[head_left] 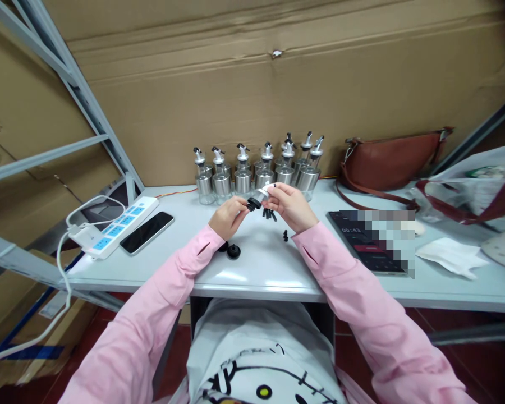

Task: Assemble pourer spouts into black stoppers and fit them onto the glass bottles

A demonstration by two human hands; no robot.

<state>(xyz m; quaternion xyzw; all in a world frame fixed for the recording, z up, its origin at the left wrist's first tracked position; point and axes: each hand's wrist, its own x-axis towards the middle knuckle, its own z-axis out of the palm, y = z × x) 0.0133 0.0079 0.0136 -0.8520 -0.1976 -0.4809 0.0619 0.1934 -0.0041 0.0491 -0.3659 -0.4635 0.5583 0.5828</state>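
My left hand (228, 217) pinches a black ribbed stopper (253, 204). Against it, my right hand (292, 206) grips a silver pourer cap (262, 194), so the two parts meet between my fingers above the table. Below my right fingers lie several thin black strips (269, 214). Small black pieces (285, 235) sit near my right wrist. Another black stopper (233, 251) rests on the table by my left wrist, and one more is partly hidden behind the sleeve. Behind my hands stand several glass-and-steel oil bottles (243, 178) with pourer tops.
At left are a white power strip (122, 227) with a plugged-in charger and a black-screened phone (147, 232). A tablet (362, 241), a white tissue (450, 255) and a brown handbag (389, 160) lie to the right. Cardboard (235, 90) backs the table.
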